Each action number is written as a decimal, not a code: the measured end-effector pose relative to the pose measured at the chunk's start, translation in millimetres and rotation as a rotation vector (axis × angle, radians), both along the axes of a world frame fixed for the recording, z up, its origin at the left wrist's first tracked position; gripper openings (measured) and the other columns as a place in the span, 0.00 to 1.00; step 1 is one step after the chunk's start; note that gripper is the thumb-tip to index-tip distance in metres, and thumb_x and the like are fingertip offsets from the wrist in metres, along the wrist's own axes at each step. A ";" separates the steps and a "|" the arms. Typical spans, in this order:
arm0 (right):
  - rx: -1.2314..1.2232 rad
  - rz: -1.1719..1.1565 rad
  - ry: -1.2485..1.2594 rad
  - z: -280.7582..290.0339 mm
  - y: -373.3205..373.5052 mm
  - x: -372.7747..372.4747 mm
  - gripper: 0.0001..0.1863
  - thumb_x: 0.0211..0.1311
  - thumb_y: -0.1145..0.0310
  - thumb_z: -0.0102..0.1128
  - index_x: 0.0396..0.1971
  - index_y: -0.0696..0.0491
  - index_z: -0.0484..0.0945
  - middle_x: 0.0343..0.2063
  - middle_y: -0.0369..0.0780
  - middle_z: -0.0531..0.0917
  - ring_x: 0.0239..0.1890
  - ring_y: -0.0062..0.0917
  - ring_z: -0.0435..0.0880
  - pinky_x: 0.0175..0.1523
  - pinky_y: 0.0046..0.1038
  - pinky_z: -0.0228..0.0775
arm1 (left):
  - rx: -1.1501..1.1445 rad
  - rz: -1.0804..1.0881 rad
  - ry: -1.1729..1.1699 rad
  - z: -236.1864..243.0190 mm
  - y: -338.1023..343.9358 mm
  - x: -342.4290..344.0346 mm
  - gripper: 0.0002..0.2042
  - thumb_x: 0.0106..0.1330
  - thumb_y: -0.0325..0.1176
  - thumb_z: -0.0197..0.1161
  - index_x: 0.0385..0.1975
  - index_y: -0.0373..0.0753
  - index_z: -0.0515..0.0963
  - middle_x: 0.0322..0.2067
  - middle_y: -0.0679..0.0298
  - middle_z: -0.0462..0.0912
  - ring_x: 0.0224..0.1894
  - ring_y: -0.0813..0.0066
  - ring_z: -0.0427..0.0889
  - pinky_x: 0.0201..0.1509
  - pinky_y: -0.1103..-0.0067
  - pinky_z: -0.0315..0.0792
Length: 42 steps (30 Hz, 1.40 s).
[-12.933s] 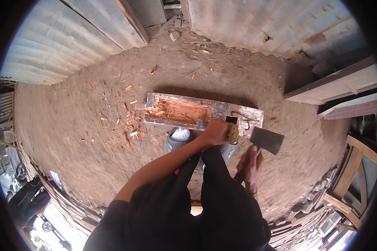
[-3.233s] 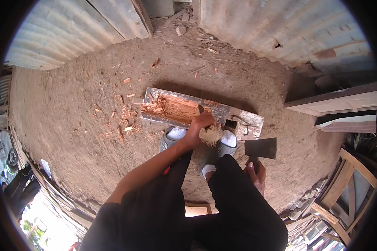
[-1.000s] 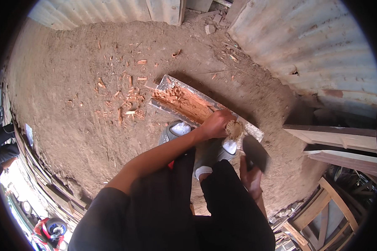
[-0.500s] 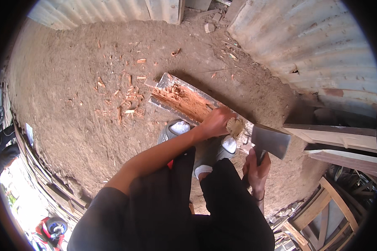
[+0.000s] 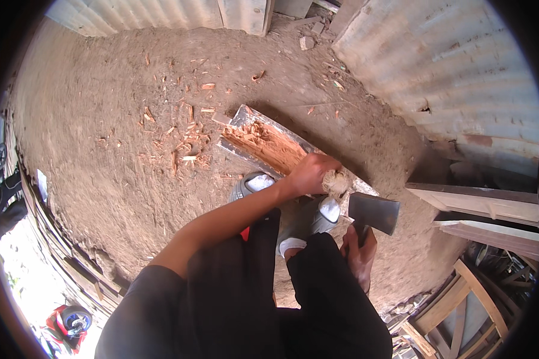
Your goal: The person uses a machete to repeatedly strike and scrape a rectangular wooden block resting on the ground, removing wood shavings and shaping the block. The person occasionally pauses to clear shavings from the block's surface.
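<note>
On the dirt ground, the left hand clasped a half-hewn plank, chips already scattered, while the right hand gripped the hatchet.

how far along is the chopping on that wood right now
Partly done: the plank shows a raw orange hewn face, and chips litter the dirt. In hand: left hand steadies a pale wood piece, right hand holds the hatchet. The piece looks uncut.

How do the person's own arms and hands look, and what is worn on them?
Both arms are bare: no sleeves show on the forearms. The left hand and right hand wear no gloves, and no watch or ring can be seen. The left arm is long and slim.
</note>
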State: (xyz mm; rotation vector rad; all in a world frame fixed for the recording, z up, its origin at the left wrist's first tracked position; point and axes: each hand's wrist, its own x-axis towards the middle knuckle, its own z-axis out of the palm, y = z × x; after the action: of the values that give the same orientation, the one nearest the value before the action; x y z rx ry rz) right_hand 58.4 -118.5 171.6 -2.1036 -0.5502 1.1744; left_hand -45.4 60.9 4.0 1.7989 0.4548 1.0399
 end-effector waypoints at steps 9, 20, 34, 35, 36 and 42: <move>-0.029 0.049 -0.020 7.5 5.6 -2.9 0.10 0.73 0.67 0.60 0.37 0.59 0.76 0.18 0.34 0.76 0.17 0.15 0.72 0.23 0.23 0.62 | 0.106 -0.317 0.073 -25.8 -1.3 -18.0 0.19 0.40 0.40 0.74 0.32 0.40 0.79 0.27 0.57 0.82 0.34 0.52 0.84 0.37 0.62 0.76; 0.260 0.364 -0.404 -28.8 -26.9 5.8 0.13 0.69 0.72 0.63 0.48 0.60 0.72 0.27 0.37 0.78 0.22 0.18 0.73 0.27 0.22 0.65 | 0.091 -0.157 -0.094 -23.9 -3.1 -10.2 0.20 0.42 0.41 0.74 0.33 0.38 0.79 0.25 0.56 0.79 0.31 0.51 0.83 0.35 0.62 0.75; 0.093 0.529 -0.439 -16.3 -2.3 -13.3 0.11 0.64 0.72 0.69 0.45 0.56 0.80 0.28 0.49 0.84 0.30 0.43 0.87 0.32 0.38 0.75 | -0.011 -0.166 -0.147 -32.3 -1.1 -22.0 0.22 0.47 0.44 0.75 0.37 0.34 0.80 0.28 0.52 0.80 0.34 0.48 0.83 0.36 0.64 0.76; 0.000 0.551 -0.420 -10.3 11.5 -17.5 0.11 0.65 0.72 0.69 0.45 0.56 0.80 0.29 0.50 0.84 0.31 0.43 0.88 0.33 0.38 0.76 | -0.038 -0.145 -0.136 -33.3 0.2 -24.2 0.22 0.47 0.43 0.75 0.37 0.35 0.80 0.29 0.52 0.80 0.34 0.48 0.83 0.36 0.64 0.76; -0.093 0.572 -0.402 -5.5 20.0 -19.9 0.11 0.65 0.72 0.69 0.44 0.55 0.80 0.29 0.50 0.84 0.31 0.43 0.88 0.33 0.38 0.76 | -0.044 -0.125 -0.144 -33.7 0.5 -25.5 0.22 0.47 0.43 0.75 0.37 0.35 0.79 0.29 0.52 0.80 0.33 0.48 0.82 0.36 0.64 0.76; 0.233 0.545 -0.529 -0.2 13.6 -22.5 0.10 0.66 0.75 0.68 0.44 0.63 0.81 0.38 0.48 0.86 0.38 0.31 0.85 0.41 0.29 0.77 | -0.050 -0.080 -0.204 -27.2 4.7 -16.9 0.17 0.49 0.41 0.74 0.30 0.36 0.77 0.25 0.52 0.77 0.31 0.47 0.81 0.34 0.63 0.74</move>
State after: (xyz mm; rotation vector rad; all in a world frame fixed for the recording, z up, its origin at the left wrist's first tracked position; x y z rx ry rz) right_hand 35.9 -105.0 171.4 -2.1109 -1.5004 0.7468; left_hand -62.3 65.5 -23.1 1.6341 0.2797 1.1326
